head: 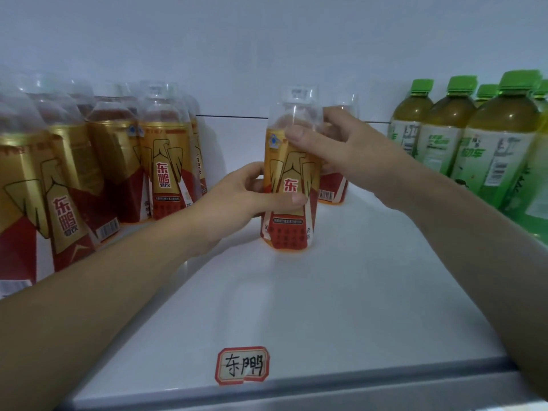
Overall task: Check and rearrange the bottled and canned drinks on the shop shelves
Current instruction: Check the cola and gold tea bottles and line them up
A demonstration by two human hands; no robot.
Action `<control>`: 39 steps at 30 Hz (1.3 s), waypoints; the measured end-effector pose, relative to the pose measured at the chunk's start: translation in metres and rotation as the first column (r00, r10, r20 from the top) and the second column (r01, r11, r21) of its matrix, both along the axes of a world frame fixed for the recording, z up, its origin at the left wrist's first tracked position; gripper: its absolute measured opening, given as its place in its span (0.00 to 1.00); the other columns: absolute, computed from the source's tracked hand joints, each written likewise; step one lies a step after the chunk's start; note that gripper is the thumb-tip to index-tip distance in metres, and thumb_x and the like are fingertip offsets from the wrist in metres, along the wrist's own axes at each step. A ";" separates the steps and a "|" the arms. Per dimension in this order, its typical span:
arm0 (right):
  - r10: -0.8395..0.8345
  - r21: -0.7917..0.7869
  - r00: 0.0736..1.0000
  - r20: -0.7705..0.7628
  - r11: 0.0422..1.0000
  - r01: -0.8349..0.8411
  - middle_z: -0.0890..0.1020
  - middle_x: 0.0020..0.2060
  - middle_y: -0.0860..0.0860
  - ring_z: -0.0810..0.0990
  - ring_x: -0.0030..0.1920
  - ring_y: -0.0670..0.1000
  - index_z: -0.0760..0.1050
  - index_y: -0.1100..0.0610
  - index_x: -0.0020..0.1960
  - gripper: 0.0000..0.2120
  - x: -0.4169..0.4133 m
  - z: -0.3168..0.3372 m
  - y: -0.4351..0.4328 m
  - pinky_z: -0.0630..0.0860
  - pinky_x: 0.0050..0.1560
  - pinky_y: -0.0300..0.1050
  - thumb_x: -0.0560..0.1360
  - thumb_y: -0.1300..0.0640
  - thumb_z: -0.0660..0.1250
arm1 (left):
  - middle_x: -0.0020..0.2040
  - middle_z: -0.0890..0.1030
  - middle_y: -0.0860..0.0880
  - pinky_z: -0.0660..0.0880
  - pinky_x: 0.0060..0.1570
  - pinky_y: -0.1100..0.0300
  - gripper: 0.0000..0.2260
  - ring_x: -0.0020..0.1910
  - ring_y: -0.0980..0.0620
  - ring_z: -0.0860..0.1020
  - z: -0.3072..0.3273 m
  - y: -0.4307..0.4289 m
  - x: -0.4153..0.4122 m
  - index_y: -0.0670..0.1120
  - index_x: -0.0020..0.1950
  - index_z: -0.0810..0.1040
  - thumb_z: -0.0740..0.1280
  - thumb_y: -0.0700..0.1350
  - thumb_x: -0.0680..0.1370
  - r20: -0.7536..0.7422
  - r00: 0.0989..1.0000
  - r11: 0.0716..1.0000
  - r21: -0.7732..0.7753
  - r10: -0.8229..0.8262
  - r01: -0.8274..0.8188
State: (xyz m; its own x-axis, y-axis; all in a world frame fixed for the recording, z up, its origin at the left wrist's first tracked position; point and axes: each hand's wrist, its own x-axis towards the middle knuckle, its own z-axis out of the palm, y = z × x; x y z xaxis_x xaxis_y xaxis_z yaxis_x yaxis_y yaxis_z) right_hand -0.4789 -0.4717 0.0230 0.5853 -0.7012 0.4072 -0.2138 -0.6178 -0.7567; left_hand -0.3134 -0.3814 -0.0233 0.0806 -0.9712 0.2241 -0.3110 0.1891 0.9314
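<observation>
**Bottle held two-handed, neighbour behind at risk**

We see the orange bottle upright mid-shelf. The left hand has its fingers wrapped round the bottle's middle, and the right hand has its fingers clamped on the clear shoulder. A second bottle stands just behind, close to the right hand; we can't tell if they touch. We judge a push back could knock it over. The high grip on smooth plastic may slip or tilt the bottle. Sliding left, the forearm could clip the packed row; the green-capped bottles sit well apart on the right
</observation>
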 end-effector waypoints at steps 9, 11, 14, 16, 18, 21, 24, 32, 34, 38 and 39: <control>0.172 -0.004 0.983 -0.067 0.985 -0.173 0.86 0.52 0.44 0.84 0.54 0.44 0.75 0.46 0.65 0.34 -0.001 -0.002 0.004 0.81 0.59 0.49 0.61 0.45 0.81 | 0.56 0.84 0.53 0.77 0.50 0.68 0.26 0.55 0.59 0.81 -0.002 -0.003 0.009 0.52 0.63 0.79 0.79 0.45 0.65 0.087 0.996 0.992 -0.128 0.020 -0.009; 0.174 -0.127 0.984 -0.024 0.976 -0.175 0.85 0.51 0.44 0.83 0.54 0.41 0.74 0.46 0.61 0.30 0.001 -0.005 0.006 0.81 0.56 0.42 0.63 0.53 0.83 | 0.57 0.83 0.53 0.76 0.55 0.68 0.28 0.58 0.59 0.80 -0.004 -0.005 0.012 0.52 0.63 0.77 0.81 0.40 0.66 0.111 0.991 0.969 -0.241 0.081 -0.052; 0.208 -0.415 0.977 0.041 0.893 -0.173 0.78 0.53 0.36 0.79 0.55 0.34 0.68 0.40 0.58 0.33 0.006 -0.013 0.009 0.73 0.53 0.29 0.64 0.57 0.84 | 0.60 0.80 0.60 0.71 0.65 0.61 0.31 0.63 0.59 0.77 -0.008 -0.009 0.018 0.58 0.63 0.72 0.81 0.44 0.64 0.137 0.976 0.870 -0.486 0.167 -0.080; 0.268 -0.572 0.959 0.092 0.803 -0.170 0.77 0.57 0.41 0.78 0.59 0.41 0.67 0.44 0.62 0.34 0.008 -0.015 0.010 0.74 0.57 0.35 0.64 0.51 0.83 | 0.60 0.79 0.60 0.72 0.63 0.63 0.30 0.63 0.59 0.76 -0.006 -0.006 0.016 0.57 0.63 0.71 0.79 0.43 0.66 0.136 0.972 0.801 -0.594 0.191 -0.074; 0.321 -0.719 0.941 0.106 0.679 -0.150 0.77 0.59 0.48 0.78 0.61 0.50 0.68 0.51 0.65 0.33 0.008 -0.014 0.007 0.75 0.60 0.47 0.66 0.48 0.80 | 0.62 0.78 0.50 0.74 0.64 0.51 0.29 0.64 0.49 0.77 -0.003 -0.007 0.015 0.52 0.66 0.71 0.78 0.42 0.67 0.139 0.972 0.752 -0.657 0.189 -0.052; 0.358 -0.820 0.929 0.097 0.557 -0.130 0.74 0.62 0.48 0.77 0.62 0.53 0.70 0.57 0.66 0.32 0.009 -0.010 0.002 0.73 0.64 0.50 0.69 0.51 0.80 | 0.62 0.77 0.45 0.73 0.64 0.42 0.27 0.63 0.43 0.76 0.001 -0.007 0.013 0.52 0.65 0.71 0.76 0.43 0.69 0.160 0.964 0.686 -0.727 0.212 -0.030; 0.339 -0.758 0.933 0.121 0.639 -0.134 0.76 0.59 0.43 0.78 0.61 0.49 0.71 0.52 0.64 0.31 0.006 -0.010 0.006 0.73 0.63 0.46 0.67 0.50 0.82 | 0.62 0.77 0.53 0.73 0.64 0.52 0.26 0.64 0.49 0.76 0.000 -0.004 0.012 0.60 0.64 0.72 0.76 0.46 0.69 0.154 0.956 0.673 -0.738 0.249 -0.056; 0.021 0.155 0.929 0.370 0.984 -0.084 0.87 0.41 0.47 0.86 0.42 0.48 0.81 0.51 0.48 0.11 0.007 -0.001 0.014 0.80 0.43 0.43 0.71 0.46 0.76 | 0.75 0.70 0.53 0.66 0.74 0.50 0.29 0.74 0.56 0.68 0.009 0.006 0.005 0.51 0.76 0.62 0.66 0.53 0.76 0.108 0.994 0.813 -0.580 0.025 0.042; -0.023 0.410 0.925 0.378 0.900 -0.146 0.87 0.44 0.51 0.86 0.44 0.51 0.81 0.53 0.51 0.15 0.010 -0.001 0.012 0.80 0.42 0.44 0.76 0.42 0.69 | 0.74 0.71 0.52 0.64 0.75 0.50 0.24 0.75 0.55 0.67 0.011 0.009 0.005 0.48 0.75 0.67 0.58 0.54 0.79 0.068 0.998 0.805 -0.592 -0.010 0.048; 0.084 0.612 0.877 0.474 0.685 -0.396 0.85 0.47 0.51 0.83 0.48 0.51 0.80 0.50 0.55 0.17 0.007 -0.003 0.012 0.79 0.48 0.45 0.75 0.39 0.65 | 0.76 0.69 0.46 0.61 0.76 0.48 0.23 0.77 0.51 0.65 0.009 0.008 0.002 0.41 0.75 0.66 0.54 0.47 0.81 0.189 0.982 0.779 -0.615 -0.006 0.123; 0.112 0.628 0.860 0.497 0.637 -0.446 0.84 0.45 0.50 0.81 0.47 0.51 0.80 0.50 0.52 0.17 0.007 -0.004 0.013 0.78 0.47 0.43 0.71 0.39 0.68 | 0.75 0.69 0.44 0.61 0.76 0.46 0.24 0.77 0.49 0.65 0.008 0.007 0.000 0.39 0.76 0.64 0.55 0.46 0.81 0.201 0.979 0.778 -0.613 -0.020 0.142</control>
State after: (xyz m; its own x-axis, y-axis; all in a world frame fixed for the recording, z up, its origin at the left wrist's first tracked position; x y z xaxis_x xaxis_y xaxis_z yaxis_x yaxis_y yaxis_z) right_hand -0.4719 -0.4585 0.0189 0.7162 -0.6915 0.0943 0.2783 0.1591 -0.9472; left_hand -0.3130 -0.3741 -0.0153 -0.0910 -0.6160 0.7824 -0.4118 0.7387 0.5336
